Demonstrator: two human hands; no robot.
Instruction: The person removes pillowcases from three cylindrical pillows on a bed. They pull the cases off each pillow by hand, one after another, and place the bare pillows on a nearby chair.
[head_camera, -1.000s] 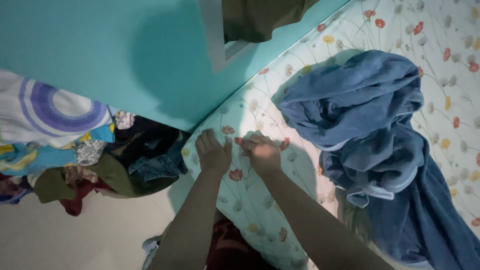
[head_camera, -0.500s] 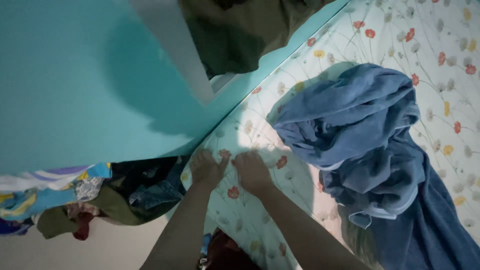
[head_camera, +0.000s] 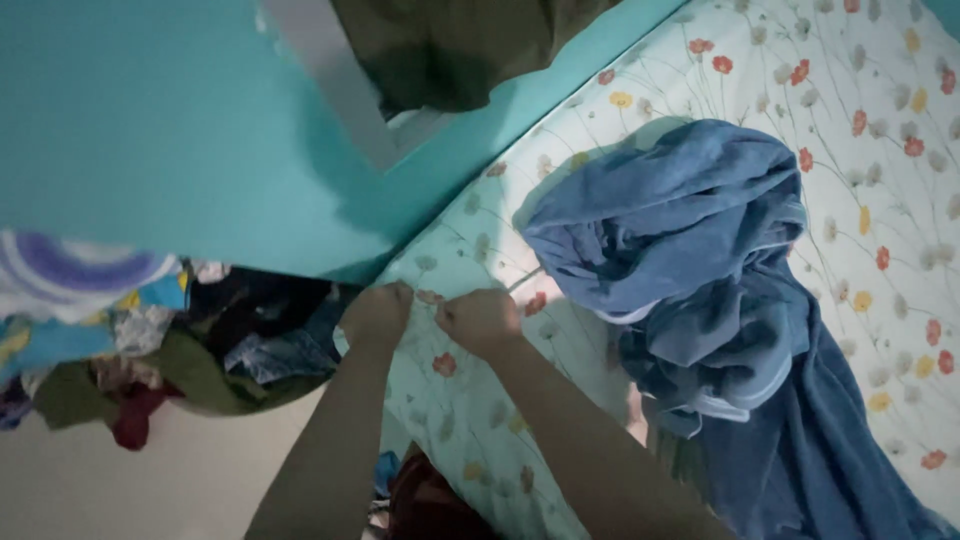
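Note:
My left hand (head_camera: 377, 314) and my right hand (head_camera: 478, 321) are side by side at the corner of a mattress covered by a pale floral bed sheet (head_camera: 470, 400). Both hands are curled into fists that pinch the sheet's fabric at that corner, next to the teal wall (head_camera: 150, 130). A crumpled blue blanket (head_camera: 690, 290) lies on the bed just right of my right hand, apart from it.
A heap of mixed coloured clothes (head_camera: 150, 350) lies on the pale floor (head_camera: 130, 490) to the left, against the wall. A dark olive garment (head_camera: 450, 45) hangs above by a grey window frame (head_camera: 330, 75). Dark red cloth (head_camera: 430, 505) shows below my arms.
My hands went from flat and spread on the sheet to closed fists gripping it at the corner. The view shifted, so the blanket sits slightly lower left.

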